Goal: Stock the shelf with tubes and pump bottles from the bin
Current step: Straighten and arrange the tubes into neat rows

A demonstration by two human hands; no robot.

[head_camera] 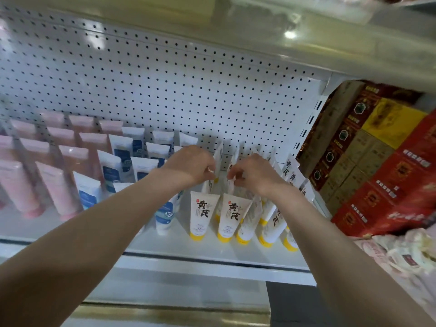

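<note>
I see a white shelf (165, 243) with a pegboard back (165, 90); red boxes (396, 185) are stacked at right. Five yellow-capped tubes (199, 215) stand cap-down in the front row. Just behind them, my left hand (191, 165) pinches a second-row tube (219, 155), and my right hand (254, 173) pinches the neighbouring tube (234, 159).

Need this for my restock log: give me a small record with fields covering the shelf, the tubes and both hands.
shelf: white, with a pegboard back
pink tubes: left, in rows, caps down
blue-and-white tubes: middle, in rows, caps down
yellow-capped tubes: right, caps down, some leaning
left hand: pinches the top of a yellow-capped tube behind the front row
right hand: pinches the top of the neighbouring tube
boxes: red and brown, stacked right of the shelf
</note>
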